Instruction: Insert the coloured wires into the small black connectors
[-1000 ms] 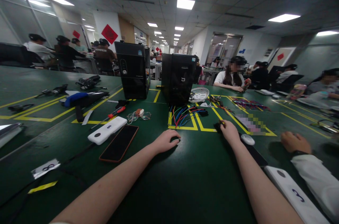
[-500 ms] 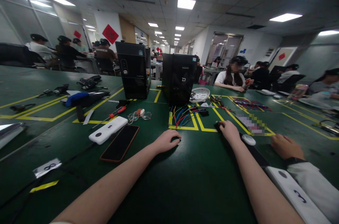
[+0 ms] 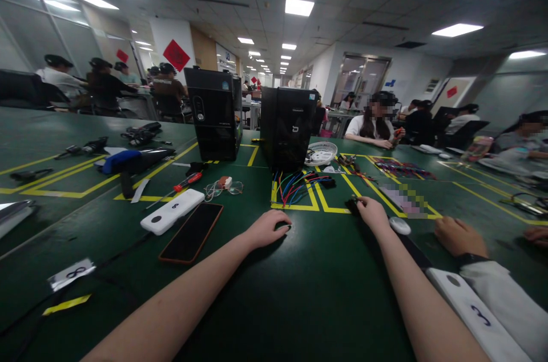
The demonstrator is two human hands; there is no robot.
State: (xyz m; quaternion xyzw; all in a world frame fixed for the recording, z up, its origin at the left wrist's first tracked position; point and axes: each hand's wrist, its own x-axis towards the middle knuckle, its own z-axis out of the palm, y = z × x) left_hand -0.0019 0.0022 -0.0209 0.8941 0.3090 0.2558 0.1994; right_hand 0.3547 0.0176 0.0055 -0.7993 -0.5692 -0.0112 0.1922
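My left hand [image 3: 269, 229] rests on the green table [image 3: 317, 282], its fingers loosely curved and the thumb apart from them, with nothing visible in it. In front of it lies a bunch of coloured wires [image 3: 295, 186] in red, blue and green. My right hand [image 3: 372, 213] is closed, thumb and fingertips at a small black piece [image 3: 353, 204] whose kind I cannot make out. A white computer mouse [image 3: 399, 225] lies just right of that wrist. Beyond the wires stands a black computer case [image 3: 291, 128].
A second computer case [image 3: 212, 116] stands further left. Nearer are a phone [image 3: 192, 233], a white power bank [image 3: 172, 212], glasses [image 3: 225, 186] and a red screwdriver [image 3: 187, 181]. A white basket [image 3: 321, 153] sits behind. A co-worker's hand [image 3: 461, 239] and another white power bank [image 3: 475, 308] are at right.
The view has shifted slightly, and more of the black piece shows at my right fingertips. My left hand has hardly moved. Another person's hand now shows at the right edge.
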